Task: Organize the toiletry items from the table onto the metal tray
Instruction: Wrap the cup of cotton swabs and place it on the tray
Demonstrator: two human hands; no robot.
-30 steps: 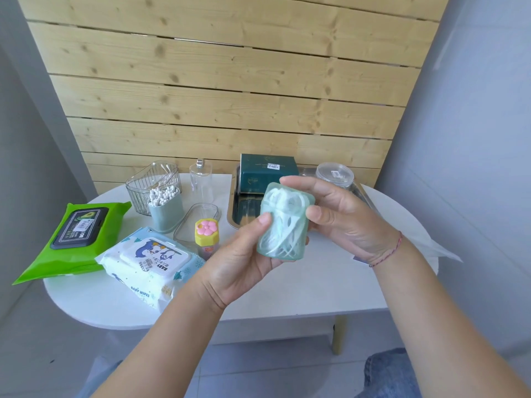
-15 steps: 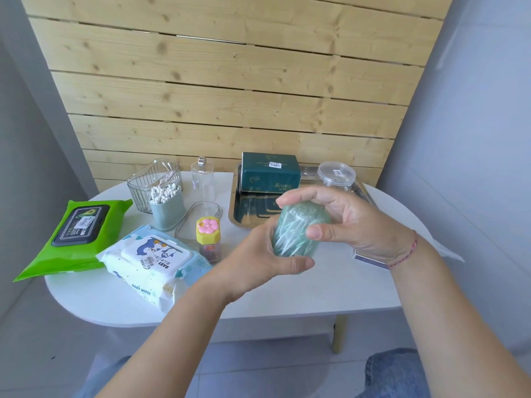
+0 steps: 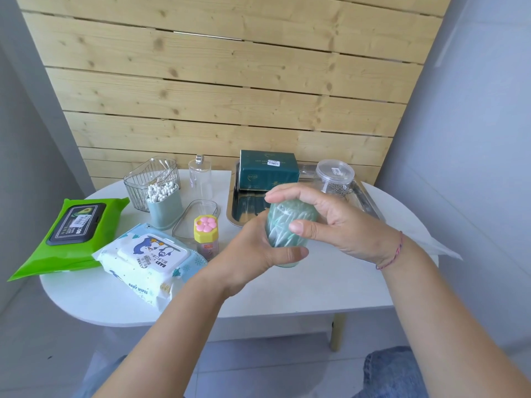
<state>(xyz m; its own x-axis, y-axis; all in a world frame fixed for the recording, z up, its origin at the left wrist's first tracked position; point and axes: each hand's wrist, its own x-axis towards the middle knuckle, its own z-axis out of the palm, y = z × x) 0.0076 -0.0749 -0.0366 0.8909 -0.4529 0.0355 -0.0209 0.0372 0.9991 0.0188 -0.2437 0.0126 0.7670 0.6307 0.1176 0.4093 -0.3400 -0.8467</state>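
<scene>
I hold a pale green translucent container of floss picks [image 3: 283, 225] upright with both hands, above the table in front of the metal tray [image 3: 240, 208]. My left hand [image 3: 253, 254] wraps its lower part, thumb across the front. My right hand [image 3: 336, 222] grips its top and right side. The tray sits at the back right of the white table [image 3: 301, 291]. It holds a dark green tissue box [image 3: 268, 170] and a clear round jar [image 3: 334, 176]. My hands hide much of the tray.
Left of the tray: a clear bottle [image 3: 200, 178], a clear lid [image 3: 198, 216], a yellow-capped small bottle [image 3: 206, 235], a cup of cotton swabs [image 3: 163, 203], a clear basket [image 3: 145, 173], baby wipes [image 3: 149, 259] and a green wipes pack [image 3: 73, 231]. A wooden wall stands behind.
The container has turned from lying tilted in my hands to upright and moved down toward the table, and my left thumb now crosses its front.
</scene>
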